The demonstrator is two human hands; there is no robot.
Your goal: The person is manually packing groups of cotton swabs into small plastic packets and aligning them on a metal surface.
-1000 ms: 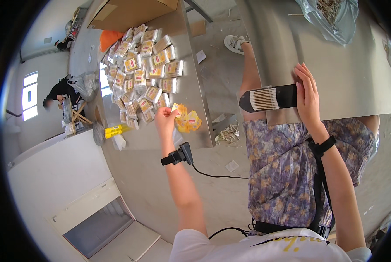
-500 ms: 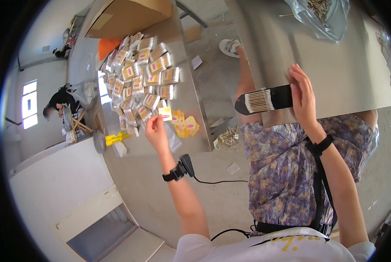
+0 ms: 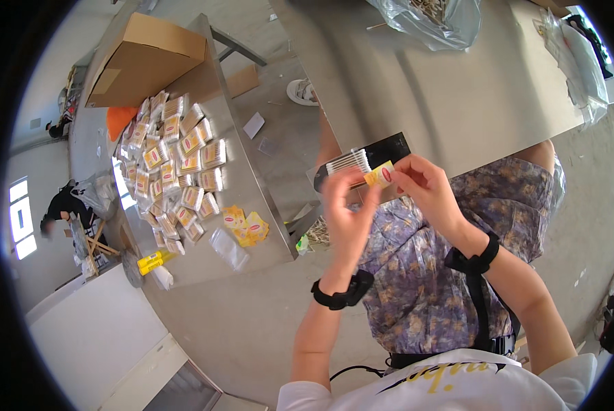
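A small yellow-and-white printed card (image 3: 381, 175) is pinched by the fingertips of my right hand (image 3: 427, 190). Close to the card's left end is my left hand (image 3: 348, 216), its fingers smeared by motion and partly over the swabs, so its grip is unclear. Just beyond both hands lies a narrow black tray (image 3: 391, 147) at the table's near edge, bearing a flat row of white-tipped cotton swabs (image 3: 347, 162). The lower part of this row is hidden by my left fingers.
The metal table (image 3: 485, 89) carries a clear bag of swabs (image 3: 434, 20). On the left table, several packed swab bundles (image 3: 173, 157) are heaped near a cardboard box (image 3: 149, 58), yellow cards (image 3: 247, 225), clear sleeves (image 3: 229, 248) and yellow tubes (image 3: 155, 262). Another person (image 3: 67, 209) sits far left.
My left hand has come right from the left table to the tray with the card. My right hand has left the tray's end and pinches the card. The view has shifted right.
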